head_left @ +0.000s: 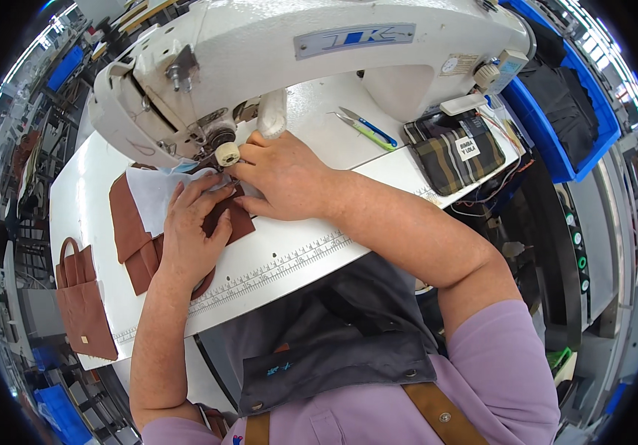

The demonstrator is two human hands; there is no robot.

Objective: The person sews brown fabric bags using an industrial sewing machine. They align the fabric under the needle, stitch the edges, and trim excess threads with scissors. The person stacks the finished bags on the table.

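- Fingers of left hand (pixel 194 230) and right hand (pixel 278 178) are laid flat, spread, on brown leather pieces (pixel 137 237) under one sewing machine (pixel 296 52).
- One brown bag (pixel 81 304) is noted left; one plaid pouch (pixel 458 152), white-labelled, far right.

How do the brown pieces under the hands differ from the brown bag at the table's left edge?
The brown pieces lie flat and loose beside the sewing machine, pinned by the left hand and right hand; the brown bag is untouched. The bag looks assembled, with a handle; the pieces are separate panels with a pale sheet on them. Both are the same reddish brown.
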